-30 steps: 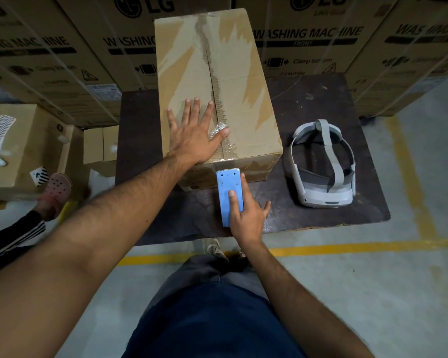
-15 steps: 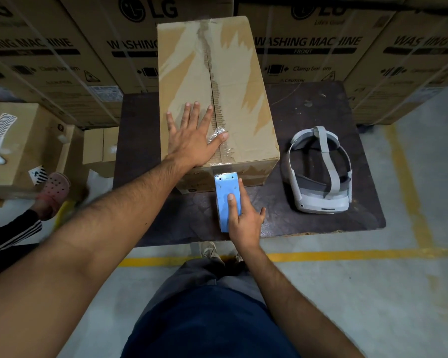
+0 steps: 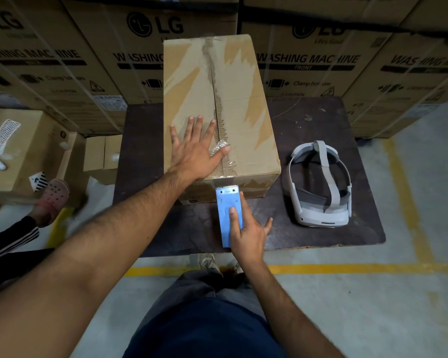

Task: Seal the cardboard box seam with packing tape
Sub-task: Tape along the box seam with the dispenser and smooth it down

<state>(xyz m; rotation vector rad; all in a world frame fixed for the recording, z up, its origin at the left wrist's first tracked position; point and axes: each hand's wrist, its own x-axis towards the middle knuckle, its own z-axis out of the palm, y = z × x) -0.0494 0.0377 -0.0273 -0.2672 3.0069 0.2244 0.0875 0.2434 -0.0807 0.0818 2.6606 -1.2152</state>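
Observation:
A tall brown cardboard box (image 3: 246, 104) stands on a dark table (image 3: 321, 120), its torn centre seam (image 3: 214, 81) running away from me. My left hand (image 3: 195, 151) lies flat on the box top near the front edge, thumb pressing crumpled clear tape (image 3: 221, 148) onto the seam. My right hand (image 3: 248, 233) grips a blue tape dispenser (image 3: 228, 205) just below the box's front edge. Its toothed blade points up at the box's front face, and the index finger lies along the blue plate. The tape roll itself is hidden.
A grey-white headset (image 3: 321, 187) lies on the table right of the box. Large washing-machine cartons (image 3: 145, 47) form a wall behind. Smaller boxes (image 3: 23, 151) stand at left, beside another person's foot in a pink clog (image 3: 53, 195). Yellow lines (image 3: 347, 268) mark the concrete floor.
Both hands keep their places on the box and the dispenser. Only the view has shifted slightly; the dispenser stays close below the box's front edge.

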